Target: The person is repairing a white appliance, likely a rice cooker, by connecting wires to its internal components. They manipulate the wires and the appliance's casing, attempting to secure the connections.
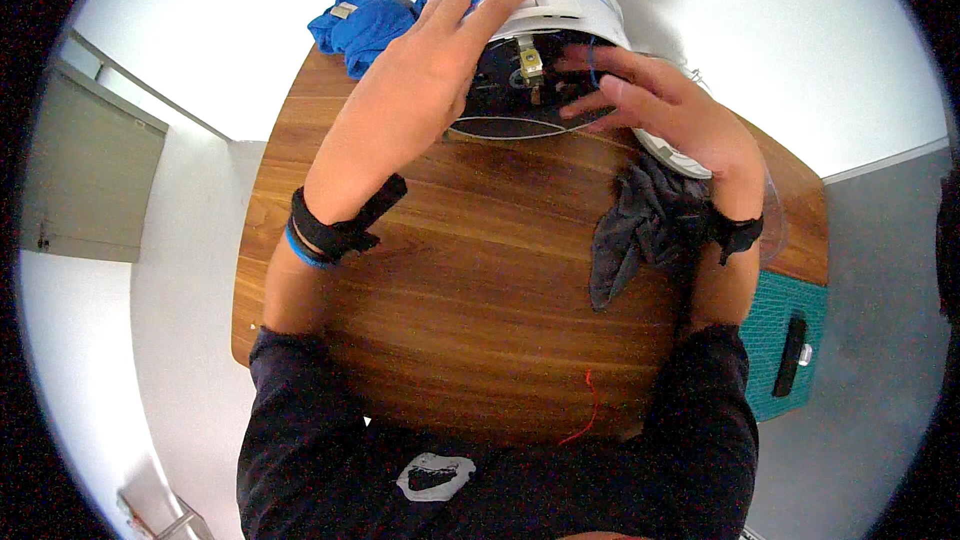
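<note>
A white rounded appliance (600, 0) lies on its side at the far edge of the wooden table, its open end facing me. Inside the dark opening (490, 90) a brass-coloured metal bracket (531, 62) and a thin blue wire show. My left hand (425, 70) is open, fingers stretched along the appliance's upper left side; the thumb side hangs over the rim. My right hand (680, 105) is open as well, its slightly blurred fingers reaching into the right of the opening. Whether those fingertips touch anything inside I cannot tell.
A crumpled blue cloth (365, 25) lies left of the appliance. Under my right wrist are a dark grey cloth (645, 225) and a white curved part (672, 156). A red wire (596, 405) lies near the front edge. Right of the table is a green surface (765, 340) with a black bar (790, 358).
</note>
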The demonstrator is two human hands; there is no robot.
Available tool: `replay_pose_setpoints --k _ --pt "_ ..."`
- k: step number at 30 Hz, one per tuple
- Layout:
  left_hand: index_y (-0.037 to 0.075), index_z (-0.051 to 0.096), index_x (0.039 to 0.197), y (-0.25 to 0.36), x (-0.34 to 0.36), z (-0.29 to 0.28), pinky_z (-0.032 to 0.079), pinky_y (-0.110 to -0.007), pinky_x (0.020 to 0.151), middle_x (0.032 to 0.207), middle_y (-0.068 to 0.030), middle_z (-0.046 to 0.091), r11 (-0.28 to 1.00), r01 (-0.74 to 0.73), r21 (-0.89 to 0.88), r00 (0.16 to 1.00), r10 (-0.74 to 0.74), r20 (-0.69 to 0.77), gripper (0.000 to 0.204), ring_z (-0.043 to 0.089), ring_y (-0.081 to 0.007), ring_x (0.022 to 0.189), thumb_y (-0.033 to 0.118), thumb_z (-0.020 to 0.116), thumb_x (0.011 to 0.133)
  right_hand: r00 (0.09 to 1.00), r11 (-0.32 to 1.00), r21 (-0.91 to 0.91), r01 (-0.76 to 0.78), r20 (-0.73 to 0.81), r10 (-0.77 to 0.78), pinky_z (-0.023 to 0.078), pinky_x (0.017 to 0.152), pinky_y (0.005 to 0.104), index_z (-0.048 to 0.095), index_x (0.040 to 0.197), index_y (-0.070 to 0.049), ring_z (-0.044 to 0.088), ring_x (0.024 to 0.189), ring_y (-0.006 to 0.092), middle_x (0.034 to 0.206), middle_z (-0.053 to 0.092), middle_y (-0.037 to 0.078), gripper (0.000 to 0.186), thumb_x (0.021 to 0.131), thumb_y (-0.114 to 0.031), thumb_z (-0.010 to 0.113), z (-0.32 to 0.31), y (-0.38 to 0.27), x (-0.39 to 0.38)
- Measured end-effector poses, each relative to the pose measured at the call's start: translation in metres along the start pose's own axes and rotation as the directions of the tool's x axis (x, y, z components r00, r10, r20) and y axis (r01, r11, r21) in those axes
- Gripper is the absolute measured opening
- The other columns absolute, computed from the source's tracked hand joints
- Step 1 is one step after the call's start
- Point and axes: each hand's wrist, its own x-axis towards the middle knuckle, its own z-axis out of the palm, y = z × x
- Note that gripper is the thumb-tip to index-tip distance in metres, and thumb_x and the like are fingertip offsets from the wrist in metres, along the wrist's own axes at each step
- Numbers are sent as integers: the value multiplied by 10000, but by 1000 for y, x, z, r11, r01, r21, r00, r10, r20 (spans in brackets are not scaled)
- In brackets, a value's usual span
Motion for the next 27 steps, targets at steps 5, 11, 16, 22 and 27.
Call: replay_pose_setpoints --k 5,11,16,22,27 --pt "257 405 1616 -6 0 -3 542 -539 1052 1663 -256 368 999 -31 13 999 30 27 788 557 -529 1313 -104 501 923 954 808 -508 -299 -151 258 579 717 316 727 1133 -15 736 839 172 962 761 102 364 1090 -364 633 -6 -22 -8" --pt "196 403 1620 -4 2 -6 477 -516 1138 1660 -262 378 997 -68 38 996 66 56 768 500 -505 1400 -106 498 920 775 526 -845 91 -272 -570 551 680 362 718 992 -69 725 809 254 958 750 113 202 985 -265 766 17 -21 -1" --pt "135 391 1623 6 1 -12 412 -499 1206 1655 -268 384 996 -90 28 989 86 120 792 466 -487 1445 -125 497 883 689 113 -947 301 134 -713 528 1090 469 562 1411 -127 617 1288 411 1472 601 148 539 921 -208 770 20 -15 16" --pt "18 375 1602 13 2 -18 360 -462 1256 1631 -263 423 987 -124 -107 982 137 129 804 447 -449 1484 -115 562 832 726 213 -935 282 62 -685 525 1085 481 578 1349 -109 610 1304 414 1468 605 157 427 954 -160 730 23 -8 9" --pt "-43 372 1579 12 4 -17 367 -431 1243 1606 -259 456 975 -115 -191 978 145 152 731 464 -413 1487 50 696 931 738 259 -933 252 12 -675 530 1075 487 580 1291 -93 612 1296 420 1467 604 169 372 957 -160 728 20 -8 6"
